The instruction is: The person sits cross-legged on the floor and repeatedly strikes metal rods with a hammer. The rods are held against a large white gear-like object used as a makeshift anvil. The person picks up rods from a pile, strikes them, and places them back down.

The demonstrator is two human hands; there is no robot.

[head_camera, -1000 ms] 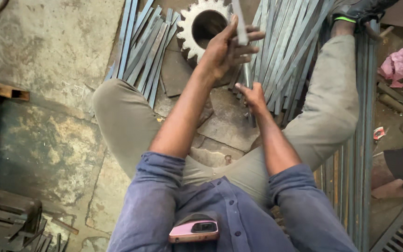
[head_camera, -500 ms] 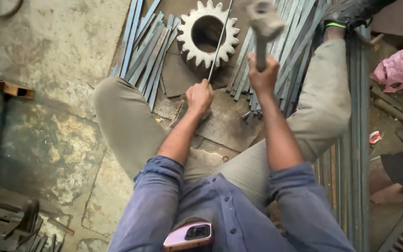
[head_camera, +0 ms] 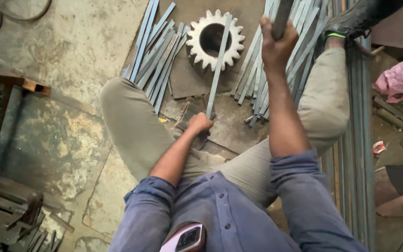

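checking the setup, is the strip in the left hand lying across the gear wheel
Yes, the strip held by the left hand lies across the gear wheel.

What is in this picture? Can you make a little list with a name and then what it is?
Place: a workshop floor of worn concrete
Left hand: grips the near end of a flat metal strip
Metal strip: lies across a big toothed gear
Right hand: raised, closed round a dark handle
Beside the gear: piles of metal strips on both sides
Shirt pocket: a pink phone
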